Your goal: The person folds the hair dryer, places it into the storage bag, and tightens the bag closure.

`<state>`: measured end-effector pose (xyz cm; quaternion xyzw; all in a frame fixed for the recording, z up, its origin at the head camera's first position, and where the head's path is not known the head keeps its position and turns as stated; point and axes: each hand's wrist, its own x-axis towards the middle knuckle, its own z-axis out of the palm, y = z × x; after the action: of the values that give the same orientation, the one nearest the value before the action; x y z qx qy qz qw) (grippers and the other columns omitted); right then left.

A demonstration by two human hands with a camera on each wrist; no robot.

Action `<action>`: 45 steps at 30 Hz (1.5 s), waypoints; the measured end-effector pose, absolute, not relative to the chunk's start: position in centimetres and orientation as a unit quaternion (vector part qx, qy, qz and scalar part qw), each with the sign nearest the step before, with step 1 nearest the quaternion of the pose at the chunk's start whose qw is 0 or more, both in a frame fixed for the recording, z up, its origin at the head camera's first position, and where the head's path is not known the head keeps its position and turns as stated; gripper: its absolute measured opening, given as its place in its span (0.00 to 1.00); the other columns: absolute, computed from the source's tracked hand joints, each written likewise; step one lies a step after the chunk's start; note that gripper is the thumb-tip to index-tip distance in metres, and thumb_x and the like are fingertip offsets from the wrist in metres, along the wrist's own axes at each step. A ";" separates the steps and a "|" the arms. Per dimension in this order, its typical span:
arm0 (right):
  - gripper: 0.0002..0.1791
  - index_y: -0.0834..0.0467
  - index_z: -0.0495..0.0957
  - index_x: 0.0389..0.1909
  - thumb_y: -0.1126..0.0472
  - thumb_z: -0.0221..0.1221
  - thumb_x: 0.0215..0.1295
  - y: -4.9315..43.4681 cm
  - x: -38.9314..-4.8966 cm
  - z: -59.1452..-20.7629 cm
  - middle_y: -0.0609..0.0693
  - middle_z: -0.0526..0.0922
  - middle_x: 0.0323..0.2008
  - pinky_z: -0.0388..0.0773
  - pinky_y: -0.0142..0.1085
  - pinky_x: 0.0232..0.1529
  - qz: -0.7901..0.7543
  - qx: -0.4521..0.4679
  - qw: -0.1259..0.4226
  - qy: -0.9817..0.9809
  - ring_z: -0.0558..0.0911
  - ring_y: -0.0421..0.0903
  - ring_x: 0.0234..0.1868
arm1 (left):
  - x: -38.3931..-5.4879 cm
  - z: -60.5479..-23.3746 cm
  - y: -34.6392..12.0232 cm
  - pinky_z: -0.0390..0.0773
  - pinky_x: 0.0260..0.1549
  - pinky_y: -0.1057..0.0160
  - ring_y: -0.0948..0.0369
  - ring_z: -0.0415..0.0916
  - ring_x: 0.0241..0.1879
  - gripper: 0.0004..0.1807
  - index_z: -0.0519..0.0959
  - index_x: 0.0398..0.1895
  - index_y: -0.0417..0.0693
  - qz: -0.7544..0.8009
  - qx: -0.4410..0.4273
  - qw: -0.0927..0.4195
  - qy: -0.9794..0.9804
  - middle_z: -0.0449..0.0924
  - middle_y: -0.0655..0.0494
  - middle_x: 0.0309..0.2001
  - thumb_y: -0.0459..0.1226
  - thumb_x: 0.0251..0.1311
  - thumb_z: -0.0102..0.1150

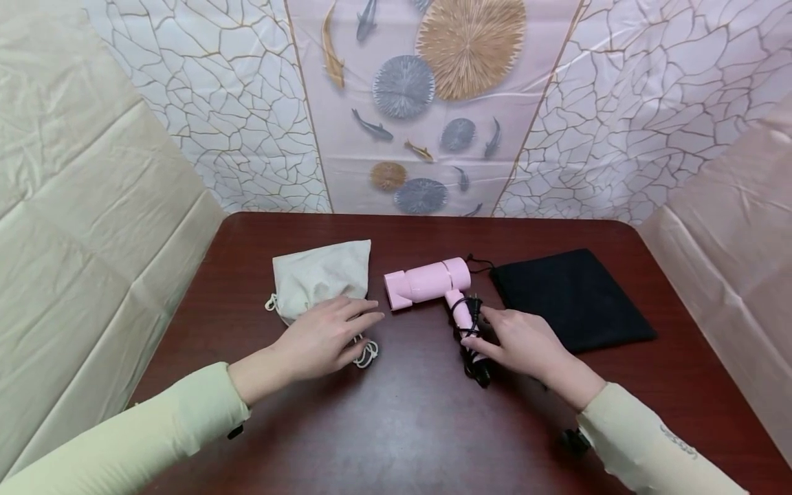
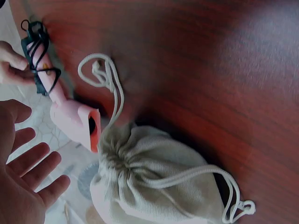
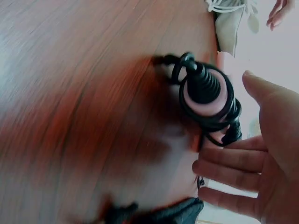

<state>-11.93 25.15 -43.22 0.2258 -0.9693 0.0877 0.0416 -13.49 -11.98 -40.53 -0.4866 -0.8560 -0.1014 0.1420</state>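
A dark red table (image 1: 402,433) is filling the near scene.
A black pouch (image 1: 572,299) is lying right, a beige pouch (image 1: 322,275) left, and between them a pink hair dryer (image 1: 430,282). The left hand (image 1: 328,335) is hovering, relaxed and gripping nothing, near the beige pouch; the right hand (image 1: 526,340) is flanking the dryer's handle (image 1: 462,316) with uncurled fingers, ungripped, any contact unclear. Black cord (image 1: 479,375) is winding round the handle.

Right fingers (image 3: 229,176) near 1 pink handle (image 3: 202,109), black cord (image 3: 204,86) around it.

A pink, cord-wrapped hairdryer (image 1: 430,282) apparently rests beside a cinched beige pouch (image 1: 324,271).
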 end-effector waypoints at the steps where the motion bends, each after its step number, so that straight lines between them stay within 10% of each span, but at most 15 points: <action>1: 0.29 0.60 0.82 0.47 0.36 0.67 0.68 24.9 -12.0 -43.3 0.48 0.85 0.30 0.82 0.46 0.27 0.083 0.226 0.050 -0.969 0.84 0.48 0.30 | -13.4 -40.6 -12.0 0.78 0.66 0.47 0.48 0.81 0.61 0.24 0.83 0.64 0.44 -0.100 -0.488 0.142 -0.856 0.83 0.47 0.64 0.38 0.64 0.70; 9: 0.38 0.63 0.78 0.48 0.32 0.73 0.59 24.4 -12.8 -44.1 0.51 0.84 0.30 0.82 0.48 0.25 0.065 0.220 0.074 -0.970 0.84 0.50 0.29 | -12.9 -41.2 -11.6 0.80 0.63 0.47 0.48 0.82 0.60 0.24 0.83 0.64 0.45 -0.109 -0.489 0.133 -0.855 0.82 0.47 0.64 0.39 0.65 0.70; 19: 0.44 0.68 0.71 0.75 0.43 0.71 0.68 26.8 -13.0 -43.6 0.68 0.83 0.63 0.84 0.59 0.55 0.106 0.205 0.004 -0.973 0.85 0.63 0.59 | -13.0 -41.4 -11.8 0.79 0.65 0.45 0.49 0.81 0.62 0.24 0.82 0.65 0.45 -0.108 -0.487 0.115 -0.859 0.81 0.47 0.66 0.40 0.67 0.68; 30: 0.38 0.69 0.68 0.76 0.61 0.71 0.69 28.9 -13.2 -44.6 0.69 0.83 0.61 0.84 0.59 0.56 0.133 0.269 0.085 -0.950 0.86 0.63 0.57 | -13.2 -41.6 -12.0 0.79 0.65 0.47 0.49 0.81 0.62 0.23 0.82 0.65 0.46 -0.117 -0.487 0.106 -0.859 0.81 0.47 0.67 0.40 0.68 0.67; 39: 0.46 0.72 0.65 0.77 0.55 0.74 0.66 27.6 -14.3 -45.3 0.72 0.79 0.65 0.82 0.60 0.58 0.147 0.253 0.085 -0.953 0.84 0.66 0.60 | -13.1 -42.1 -12.2 0.81 0.62 0.49 0.49 0.81 0.61 0.24 0.82 0.65 0.46 -0.120 -0.483 0.113 -0.860 0.81 0.49 0.66 0.39 0.66 0.68; 45: 0.44 0.72 0.68 0.74 0.60 0.77 0.62 27.9 -14.8 -46.1 0.59 0.85 0.40 0.86 0.52 0.43 0.126 0.277 0.119 -0.945 0.85 0.54 0.38 | -13.0 -42.4 -12.3 0.79 0.65 0.49 0.49 0.81 0.62 0.24 0.82 0.65 0.45 -0.124 -0.484 0.112 -0.859 0.81 0.47 0.66 0.39 0.67 0.68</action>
<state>-14.82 27.91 -46.11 0.2769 -0.9450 0.1264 0.1194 -13.03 -12.28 -42.35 -0.4845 -0.8587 -0.1241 0.1117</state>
